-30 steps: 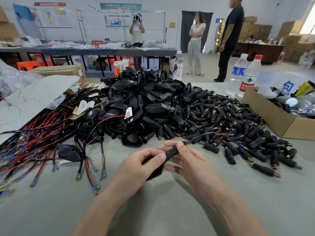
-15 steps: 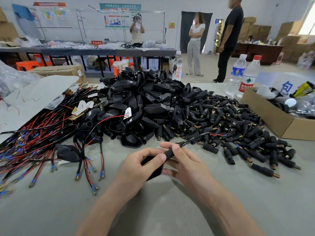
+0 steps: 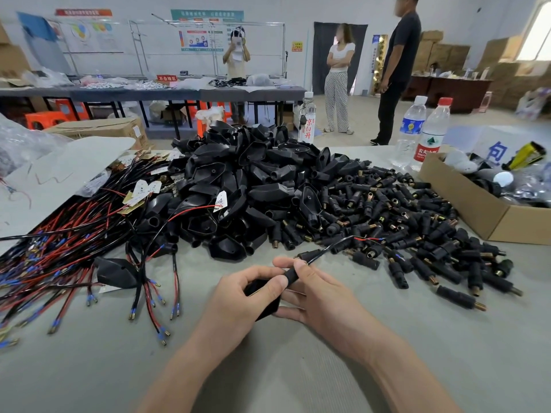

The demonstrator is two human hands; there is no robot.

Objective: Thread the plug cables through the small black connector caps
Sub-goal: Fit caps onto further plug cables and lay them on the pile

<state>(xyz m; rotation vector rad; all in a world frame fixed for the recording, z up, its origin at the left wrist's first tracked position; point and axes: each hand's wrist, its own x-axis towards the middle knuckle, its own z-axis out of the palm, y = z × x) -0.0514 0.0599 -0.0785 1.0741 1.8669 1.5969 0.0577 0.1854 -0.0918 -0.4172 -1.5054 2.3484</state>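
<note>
Pinching connector cap (image 3: 290, 274), left hand (image 3: 247, 296) and right hand (image 3: 323, 296); cable (image 3: 331, 248) exits up-right.

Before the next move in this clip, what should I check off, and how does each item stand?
1. Left hand grip on the black part: ok, fingers curl round it.
2. Right hand pinching the connector cap: ok.
3. Cable leaves the cap's far end: ok.
4. Cable fully through the cap: cannot tell, the hands hide the near end.
5. Red wire ends clear of the loose plug pile: not ok, they sit over it.
</note>
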